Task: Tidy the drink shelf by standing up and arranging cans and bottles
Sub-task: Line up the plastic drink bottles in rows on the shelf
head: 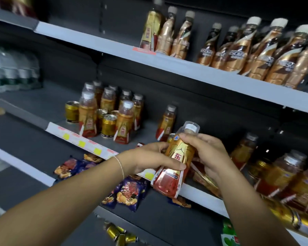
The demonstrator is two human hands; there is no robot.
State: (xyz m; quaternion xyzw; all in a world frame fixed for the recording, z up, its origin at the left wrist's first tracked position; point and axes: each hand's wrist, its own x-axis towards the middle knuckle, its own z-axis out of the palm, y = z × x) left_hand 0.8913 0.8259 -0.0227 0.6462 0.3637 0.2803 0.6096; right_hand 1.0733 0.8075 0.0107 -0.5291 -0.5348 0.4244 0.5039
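Head view: gold-labelled bottle [174, 162] held tilted in front of the middle shelf [89, 142], cap up. Left hand [149, 159] wrapped round its label, right hand [208, 153] gripping near the neck. More bottles and gold cans [108, 125] upright behind.

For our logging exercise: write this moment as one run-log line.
step: standing bottle | left hand: grips gold bottle | right hand: grips gold bottle | bottle: tilted, above middle shelf edge
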